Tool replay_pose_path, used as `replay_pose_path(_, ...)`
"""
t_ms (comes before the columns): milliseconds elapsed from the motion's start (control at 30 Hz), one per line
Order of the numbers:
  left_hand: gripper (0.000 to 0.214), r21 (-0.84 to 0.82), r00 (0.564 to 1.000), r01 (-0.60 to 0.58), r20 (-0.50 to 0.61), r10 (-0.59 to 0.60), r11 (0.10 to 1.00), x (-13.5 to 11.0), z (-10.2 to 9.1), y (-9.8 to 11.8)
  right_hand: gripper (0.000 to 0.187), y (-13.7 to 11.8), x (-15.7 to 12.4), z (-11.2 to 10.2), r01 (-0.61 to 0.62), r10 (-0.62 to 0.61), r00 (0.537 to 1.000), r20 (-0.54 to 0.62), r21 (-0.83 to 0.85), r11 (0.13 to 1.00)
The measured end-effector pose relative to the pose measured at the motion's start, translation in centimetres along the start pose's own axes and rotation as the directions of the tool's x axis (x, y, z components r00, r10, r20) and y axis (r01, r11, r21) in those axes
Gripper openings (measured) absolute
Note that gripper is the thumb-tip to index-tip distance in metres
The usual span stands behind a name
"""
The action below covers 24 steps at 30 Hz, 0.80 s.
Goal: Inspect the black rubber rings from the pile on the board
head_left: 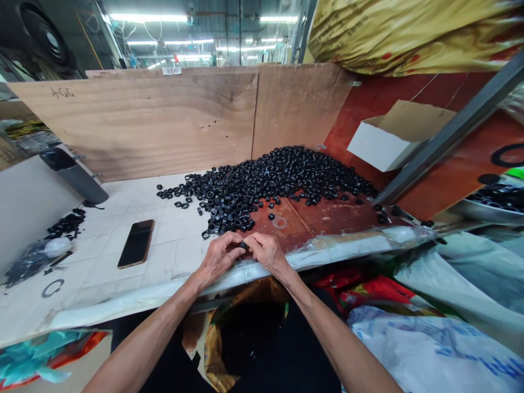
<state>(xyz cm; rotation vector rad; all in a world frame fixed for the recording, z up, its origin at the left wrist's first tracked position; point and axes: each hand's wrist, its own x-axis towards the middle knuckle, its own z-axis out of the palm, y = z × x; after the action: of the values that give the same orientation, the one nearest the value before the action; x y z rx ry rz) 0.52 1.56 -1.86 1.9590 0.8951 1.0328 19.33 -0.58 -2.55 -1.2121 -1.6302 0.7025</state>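
Note:
My left hand and my right hand meet at the near edge of the table, fingers pinched together around one small black ring-shaped part. Just beyond the fingertips lies a big heap of the same small black parts, spread over the white and red table top. A few loose parts lie at the heap's near edge, close to my fingers.
A dark phone lies face up left of my hands. A smaller heap of black parts and a bag of them sit far left. A white cardboard box stands back right. Sacks fill the space below the table.

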Motion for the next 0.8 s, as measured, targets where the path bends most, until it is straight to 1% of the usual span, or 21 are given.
replay_pose_path(67,0.010,0.027,0.999,-0.023,0.024,0.023,0.999,0.0,0.0,0.0,0.031,0.0,0.0,0.0,0.008,-0.008,1.000,-0.004,-0.009,1.000)
replay_pose_path(167,0.009,0.010,1.000,-0.027,0.001,0.027,1.000,0.0,0.1,0.1,0.022,0.5,-0.1,0.0,-0.098,0.096,0.995,0.020,0.095,0.991)
replay_pose_path(233,0.009,-0.001,0.999,-0.025,-0.023,0.025,1.000,0.1,0.2,0.2,0.022,0.9,0.0,0.0,-0.175,0.170,0.985,0.044,0.183,0.967)
replay_pose_path(300,0.008,-0.001,0.999,-0.020,-0.029,0.020,1.000,0.2,0.2,0.3,0.021,1.2,0.0,-0.1,-0.200,0.191,0.980,0.057,0.252,0.947)
replay_pose_path(400,0.009,-0.023,0.999,0.017,-0.032,-0.018,1.000,0.2,0.3,0.3,0.017,1.1,0.1,-0.4,-0.132,0.127,0.991,0.038,0.279,0.951)
replay_pose_path(500,0.012,-0.133,0.994,0.107,-0.020,-0.111,0.985,0.2,0.4,-0.2,0.015,0.6,0.1,-0.7,-0.042,0.037,0.999,0.022,0.269,0.962)
replay_pose_path(533,0.013,-0.180,0.990,0.137,-0.010,-0.140,0.974,0.2,0.4,-0.3,0.016,0.5,0.1,-0.8,-0.036,0.030,0.999,0.025,0.280,0.959)
replay_pose_path(600,0.015,-0.255,0.985,0.170,0.006,-0.174,0.952,0.1,0.5,-0.4,0.021,0.4,0.0,-0.7,-0.060,0.053,0.998,0.033,0.306,0.950)
replay_pose_path(700,0.016,-0.283,0.990,0.136,0.000,-0.141,0.950,0.1,0.6,-0.2,0.028,0.4,-0.2,-0.3,-0.100,0.104,0.995,0.002,0.283,0.954)
replay_pose_path(800,0.014,-0.280,0.996,0.079,-0.010,-0.085,0.957,0.1,0.7,0.3,0.029,0.2,-0.3,0.1,-0.079,0.084,0.996,-0.019,0.183,0.980)
